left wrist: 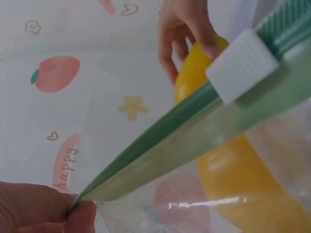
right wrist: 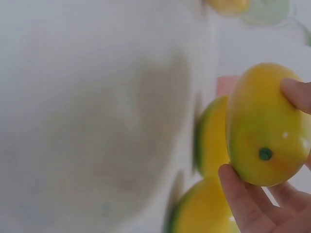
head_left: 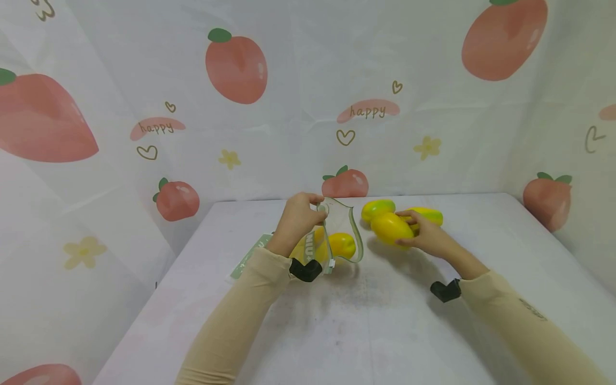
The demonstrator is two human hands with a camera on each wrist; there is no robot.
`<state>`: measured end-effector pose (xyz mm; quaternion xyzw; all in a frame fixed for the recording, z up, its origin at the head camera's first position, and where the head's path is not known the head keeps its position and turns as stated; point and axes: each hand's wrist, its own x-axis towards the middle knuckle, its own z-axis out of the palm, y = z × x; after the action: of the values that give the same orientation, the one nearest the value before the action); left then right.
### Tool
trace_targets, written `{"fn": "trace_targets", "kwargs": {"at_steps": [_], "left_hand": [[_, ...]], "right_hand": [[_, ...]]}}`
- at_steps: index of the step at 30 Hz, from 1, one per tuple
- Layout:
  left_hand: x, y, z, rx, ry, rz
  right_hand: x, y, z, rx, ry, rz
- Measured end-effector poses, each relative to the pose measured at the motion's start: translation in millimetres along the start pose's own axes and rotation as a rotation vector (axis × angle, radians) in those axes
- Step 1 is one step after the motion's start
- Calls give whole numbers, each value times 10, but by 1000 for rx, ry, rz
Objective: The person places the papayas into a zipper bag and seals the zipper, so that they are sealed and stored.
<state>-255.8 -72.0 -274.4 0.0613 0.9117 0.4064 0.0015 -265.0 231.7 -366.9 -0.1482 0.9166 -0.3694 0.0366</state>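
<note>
- Left hand point(head_left: 300, 220): thumb and fingers pinching the green rim of a clear bag point(head_left: 340, 220), its mouth open.
- Bag contents: yellow fruit point(head_left: 343, 246), number unclear.
- Right hand point(head_left: 427, 234): fingers and thumb gripping a mango point(head_left: 391, 229) above the table point(head_left: 346, 331), right of the bag.
- Two more mangoes point(head_left: 378, 207): on the table, behind the gripped one.

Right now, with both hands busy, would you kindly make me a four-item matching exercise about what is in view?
1. Left hand
2. Right hand
3. Zip slider
4. Left sleeve

A. Beige
B. Holds a yellow fruit
C. White
D. Pinches the edge of the clear bag

Pairs: 1-D, 2-B, 3-C, 4-A.
</note>
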Motion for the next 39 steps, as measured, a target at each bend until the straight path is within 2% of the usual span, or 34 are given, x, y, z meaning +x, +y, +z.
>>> {"fn": "trace_targets", "kwargs": {"at_steps": [6, 12, 15, 23, 28, 34, 39], "left_hand": [[0, 6, -7, -2, -1, -3], [-1, 5, -17, 0, 0, 1], [-5, 1, -19, -7, 2, 1], [-2, -10, -17, -5, 7, 8], [-2, -10, -15, -3, 5, 6], [-14, 2, -17, -15, 0, 9], [-21, -7, -18, -16, 1, 14]], "right_hand": [[-99, -182, -108, 58, 35, -28], [-168, -340, -155, 118, 95, -131], [-191, -394, -143, 127, 127, -153], [-294, -467, -6, 130, 170, -133], [-345, -480, 103, 153, 180, -148], [-404, -447, 219, 178, 186, -143], [-423, -403, 325, 151, 188, -154]]}}
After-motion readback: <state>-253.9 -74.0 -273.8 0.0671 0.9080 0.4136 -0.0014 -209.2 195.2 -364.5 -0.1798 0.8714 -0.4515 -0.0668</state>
